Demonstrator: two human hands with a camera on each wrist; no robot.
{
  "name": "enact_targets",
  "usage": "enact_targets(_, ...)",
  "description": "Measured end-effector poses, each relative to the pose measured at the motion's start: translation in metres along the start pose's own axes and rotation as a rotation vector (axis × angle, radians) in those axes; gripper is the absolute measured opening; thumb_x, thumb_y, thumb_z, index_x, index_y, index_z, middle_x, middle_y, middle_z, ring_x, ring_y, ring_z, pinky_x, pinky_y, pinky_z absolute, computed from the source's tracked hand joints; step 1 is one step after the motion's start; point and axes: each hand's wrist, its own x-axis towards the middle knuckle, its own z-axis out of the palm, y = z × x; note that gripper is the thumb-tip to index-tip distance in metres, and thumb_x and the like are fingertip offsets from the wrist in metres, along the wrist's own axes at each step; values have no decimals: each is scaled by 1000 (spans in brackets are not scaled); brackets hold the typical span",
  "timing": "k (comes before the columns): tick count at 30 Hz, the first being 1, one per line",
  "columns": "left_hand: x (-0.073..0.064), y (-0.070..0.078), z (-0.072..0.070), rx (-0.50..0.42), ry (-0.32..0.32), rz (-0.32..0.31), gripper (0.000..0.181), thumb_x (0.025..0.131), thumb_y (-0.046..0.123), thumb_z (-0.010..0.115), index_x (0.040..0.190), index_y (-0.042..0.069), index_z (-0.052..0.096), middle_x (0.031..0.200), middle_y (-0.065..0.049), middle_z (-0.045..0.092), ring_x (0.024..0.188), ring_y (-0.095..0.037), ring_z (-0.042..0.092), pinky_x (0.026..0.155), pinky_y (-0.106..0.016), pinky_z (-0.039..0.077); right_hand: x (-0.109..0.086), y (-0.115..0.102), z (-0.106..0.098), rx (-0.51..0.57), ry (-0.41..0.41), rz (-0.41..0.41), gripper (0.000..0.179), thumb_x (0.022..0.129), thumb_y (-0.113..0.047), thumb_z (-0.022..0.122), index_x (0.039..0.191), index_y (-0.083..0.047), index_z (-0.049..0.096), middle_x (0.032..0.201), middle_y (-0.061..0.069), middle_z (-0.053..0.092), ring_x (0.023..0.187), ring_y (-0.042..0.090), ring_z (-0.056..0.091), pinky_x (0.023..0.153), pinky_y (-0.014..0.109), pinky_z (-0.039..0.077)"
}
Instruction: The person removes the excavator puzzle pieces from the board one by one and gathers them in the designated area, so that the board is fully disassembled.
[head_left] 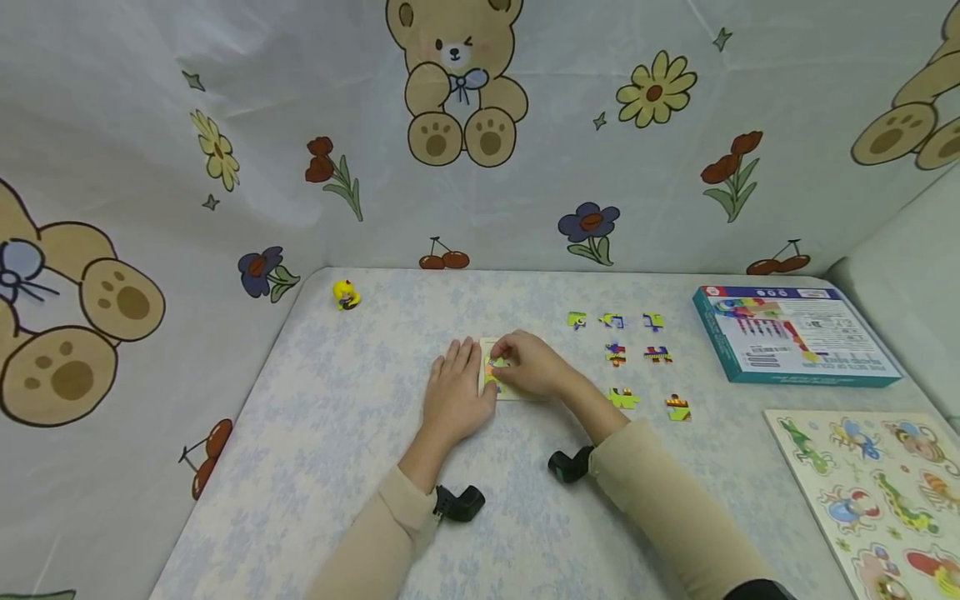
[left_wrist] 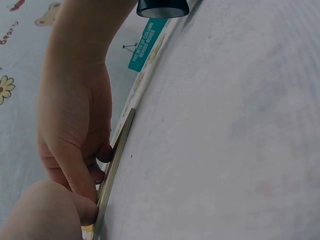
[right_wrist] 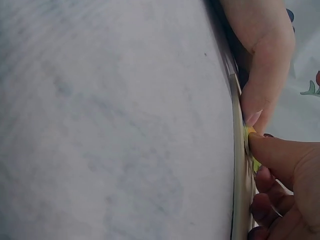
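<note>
Under both hands lies a small cream puzzle board (head_left: 487, 344) with colourful pieces on it. My left hand (head_left: 456, 392) lies flat along the board's left edge, fingers straight, its thumb tip over the board. From the right, my right hand (head_left: 531, 364) reaches over the board, fingers curled down. In the right wrist view its thumb and fingertips pinch a yellow-green puzzle piece (right_wrist: 257, 165) at the board's surface. The left thumb tip touches down close beside it. Most of the board's picture is hidden beneath the right hand.
Several loose puzzle pieces (head_left: 615, 354) lie right of the board. Farther right are a teal-edged box (head_left: 810, 337) and a large picture board (head_left: 873, 492) with animals. A small yellow toy figure (head_left: 346, 294) stands at the back left.
</note>
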Motion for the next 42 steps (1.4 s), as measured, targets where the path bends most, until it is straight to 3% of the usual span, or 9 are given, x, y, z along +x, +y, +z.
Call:
enact_targets(5, 0, 1, 0, -1, -5, -4, 71, 99, 47, 39, 159, 12, 22, 168, -2, 15, 156, -21, 5, 127, -46, 6, -1, 0, 1, 15, 18, -4, 26, 92, -20, 71, 116, -12, 66, 109, 5, 62, 98, 18, 55, 87, 35, 47)
enact_targets(9, -1, 1, -1, -1, -1, -5, 71, 98, 47, 39, 159, 13, 23, 168, -2, 16, 156, -22, 6, 127, -46, 6, -1, 0, 1, 17, 23, -20, 20, 92, -18, 72, 111, -14, 67, 110, 5, 60, 98, 18, 53, 87, 35, 46)
enact_targets(16, -2, 2, -2, -11, 11, -3, 71, 98, 46, 41, 158, 12, 25, 167, -3, 18, 156, -23, 8, 127, -47, 7, -1, 2, 2, 45, 12, -40, 18, 93, -15, 69, 110, -17, 63, 101, 2, 65, 84, 16, 57, 81, 33, 48)
enact_targets(22, -1, 2, -1, -14, 20, -4, 71, 97, 45, 42, 158, 12, 27, 167, -3, 19, 156, -23, 9, 127, -48, 8, -1, 5, -1, 80, 31, -54, 16, 94, -14, 67, 109, -20, 63, 104, 2, 66, 90, 17, 58, 83, 34, 48)
enact_targets(29, -1, 3, 1, -23, 32, -11, 71, 96, 44, 45, 157, 11, 29, 166, -4, 22, 156, -23, 11, 127, -48, 10, -3, 8, -10, 100, 74, 3, 17, 95, -17, 66, 111, -23, 64, 107, 4, 66, 88, 19, 57, 80, 33, 47)
enact_targets(36, -2, 3, 1, -34, 43, -18, 72, 96, 43, 45, 157, 11, 28, 166, -3, 22, 156, -23, 11, 127, -47, 10, -14, 15, -33, 75, 86, 56, 19, 94, -15, 67, 112, -19, 63, 104, 7, 64, 77, 19, 55, 67, 30, 48)
enact_targets(42, -2, 4, 2, -46, 48, -17, 72, 96, 42, 45, 158, 11, 26, 166, -4, 21, 156, -23, 10, 127, -47, 9, -32, 35, -57, -5, 89, 156, 19, 96, -16, 63, 115, -16, 60, 108, 11, 62, 85, 23, 57, 70, 31, 48)
